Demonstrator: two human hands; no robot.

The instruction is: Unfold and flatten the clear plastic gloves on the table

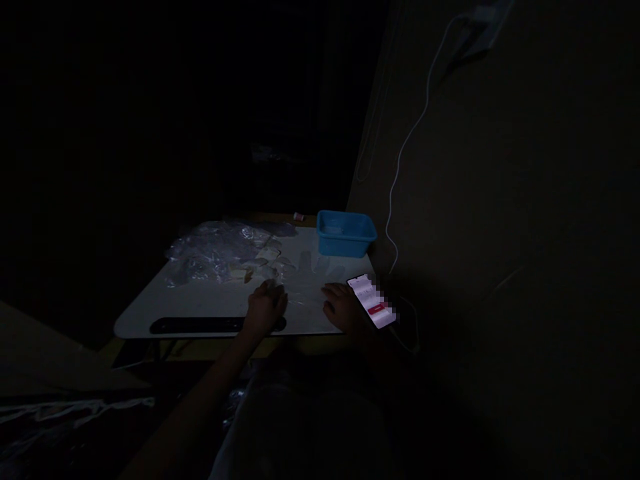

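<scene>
Tabletop (200,303), white, stands in a very dark room. A heap of clear plastic (215,247) covers its back left part. A blue tub (345,249) sits at the back right corner; a lit phone (371,302) lies near the front right corner. By the front edge, the left hand (264,311) has curled fingers beside the plastic; dimness hides any grip. The right hand (343,308), next to the phone, has parted fingers, seemingly holding nothing. A small bottle (299,217) lies past the back edge.

Qty: 2 hands (263,310), 1 ph. (364,297), 1 tub (345,245), 1 tbl. (185,303)
</scene>
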